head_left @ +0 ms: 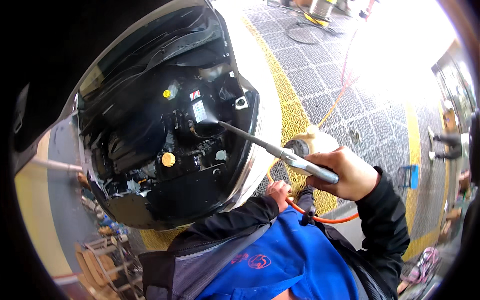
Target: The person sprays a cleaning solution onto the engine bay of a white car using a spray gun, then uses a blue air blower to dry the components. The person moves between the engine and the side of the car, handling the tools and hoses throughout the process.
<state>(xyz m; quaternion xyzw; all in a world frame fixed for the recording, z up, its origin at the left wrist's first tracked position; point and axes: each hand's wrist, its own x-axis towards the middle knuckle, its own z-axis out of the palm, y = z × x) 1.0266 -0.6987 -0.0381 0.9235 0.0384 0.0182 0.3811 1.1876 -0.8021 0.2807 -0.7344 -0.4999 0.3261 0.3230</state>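
A raised hood looms at the left edge of a car's black engine bay, with a cart of metal tubing on the floor below the bay's left side. Inside the bay, a small yellow cap sits above a larger amber cap, while a white label shows just right of them. Below and right of the bay, a worker's left hand is closed in a fist around an orange hose. A metal spray gun reaches in from the bay's right, its long nozzle tip near the label amid a faint mist. A beige bottle hangs at the gun, and the right hand wraps firmly around its handle. Well right of the bay stands a blue stool.
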